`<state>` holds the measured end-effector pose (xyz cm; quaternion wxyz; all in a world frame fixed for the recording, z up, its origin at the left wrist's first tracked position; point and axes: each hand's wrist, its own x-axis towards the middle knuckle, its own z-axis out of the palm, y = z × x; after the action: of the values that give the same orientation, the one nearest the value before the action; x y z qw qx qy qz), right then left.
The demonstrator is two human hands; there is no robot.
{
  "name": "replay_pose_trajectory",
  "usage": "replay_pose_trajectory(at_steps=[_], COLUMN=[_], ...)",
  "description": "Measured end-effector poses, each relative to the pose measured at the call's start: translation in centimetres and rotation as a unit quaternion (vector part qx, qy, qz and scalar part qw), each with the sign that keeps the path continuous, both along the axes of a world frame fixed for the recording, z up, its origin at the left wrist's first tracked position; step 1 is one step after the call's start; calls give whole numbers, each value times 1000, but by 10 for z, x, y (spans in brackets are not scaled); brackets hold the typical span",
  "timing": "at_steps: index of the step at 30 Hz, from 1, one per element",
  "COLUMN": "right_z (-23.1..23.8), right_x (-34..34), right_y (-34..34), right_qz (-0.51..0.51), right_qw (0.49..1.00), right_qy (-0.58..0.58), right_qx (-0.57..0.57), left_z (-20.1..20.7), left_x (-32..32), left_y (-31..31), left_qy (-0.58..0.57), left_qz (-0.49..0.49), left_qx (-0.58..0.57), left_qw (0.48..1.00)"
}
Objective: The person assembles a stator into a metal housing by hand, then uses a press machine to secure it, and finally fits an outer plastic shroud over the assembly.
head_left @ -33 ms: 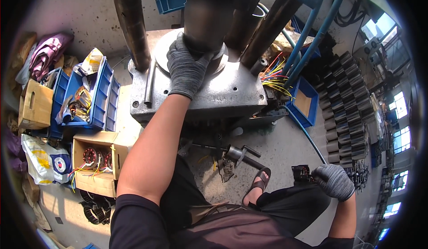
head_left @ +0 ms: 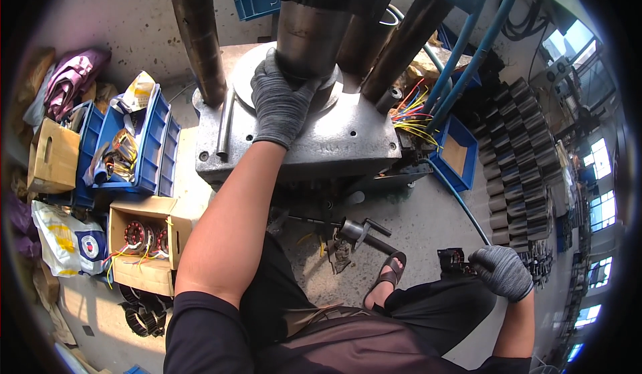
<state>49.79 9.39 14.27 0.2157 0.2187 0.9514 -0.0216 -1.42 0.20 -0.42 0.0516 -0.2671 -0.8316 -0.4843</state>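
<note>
My left hand (head_left: 281, 103), in a grey knit glove, reaches to the base of a dark metal cylinder (head_left: 311, 36) on the press. Its fingers curl against the cylinder's lower near side, above a pale round plate (head_left: 244, 83). The fingertips are partly hidden. Low on the right, my right hand (head_left: 503, 273), gloved too, is closed at the end of a thin blue rod (head_left: 461, 203) that runs up toward the press. The press's thick metal bed (head_left: 314, 143) carries a loose steel bar (head_left: 226, 125) left of my left hand.
Steel columns (head_left: 197, 39) rise from the bed. Blue crates (head_left: 150, 146) and a cardboard box (head_left: 140, 273) of wound coils stand left. Stacked metal cylinders (head_left: 521, 160) fill the right. A dark part (head_left: 453, 261) sits beside my right hand; metal tools (head_left: 361, 230) lie on the floor.
The cylinder above my left hand, blurred before, is now sharp, with the edge of the dark piece around its top showing clearly. My hands have hardly moved.
</note>
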Motion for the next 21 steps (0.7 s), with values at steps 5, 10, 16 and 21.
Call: replay_pose_trajectory(at_steps=[5,10,16,21], right_z=[3,5,7,6], right_x=[1,-3,-3,-1], right_y=[3,3,3,4], right_qz=[-88,-103,-73,-84], right_qw=[985,983,992,987], right_qy=[134,131,74,104], right_qx=[-70,-83,-68,-85], left_z=[4,7,6,7], left_x=[4,4,4,2], left_y=[0,-2,-2,-2], left_qy=[17,-11,-5,-18], left_qz=[-1,-14,0,-12], left_qx=[12,10,-5,-2], left_qw=[1000,1000,1000,1000])
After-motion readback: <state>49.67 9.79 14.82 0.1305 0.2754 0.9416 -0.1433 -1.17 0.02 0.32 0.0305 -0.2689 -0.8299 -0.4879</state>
